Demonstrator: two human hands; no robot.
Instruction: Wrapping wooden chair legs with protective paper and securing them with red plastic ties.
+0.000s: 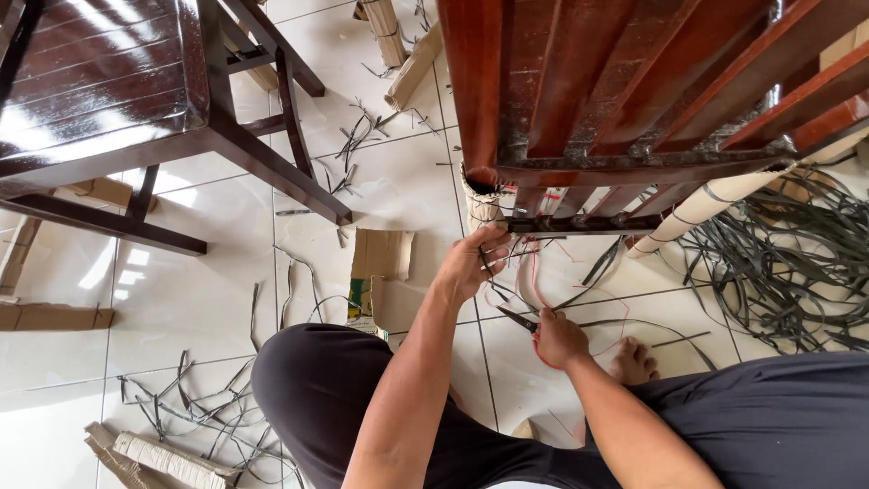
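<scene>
The person sits on a white tiled floor (pixel 181 299) in dark trousers, knees apart, facing a reddish-brown wooden chair (pixel 634 100) that fills the upper right of the view. The left hand (pixel 472 261) is raised to the chair's lower rail, just beside a leg wrapped in pale cardboard (pixel 480 204); its fingers (pixel 493 237) are curled together around thin dark strapping bands (pixel 507 272) that hang from the rail. The right hand (pixel 558 340) is lower and nearer the body, its fingers closed on the handles of a pair of scissors (pixel 518 319), whose dark blades point left towards the bands below the left hand. Whether the blades touch a band cannot be told. A thin red cord (pixel 615 308) loops over the floor around the right hand. A bare foot (pixel 634 362) rests just right of that hand.

A second wrapped leg (pixel 697 210) slants down to the right, and beyond it lies a large tangle of dark cut strapping (pixel 797 263). More cut pieces are scattered on the tiles at lower left (pixel 190 417) and near the top centre. A torn piece of cardboard (pixel 380 272) lies left of the left hand. A darker wooden chair (pixel 118 100) stands at upper left, with cardboard strips beside it.
</scene>
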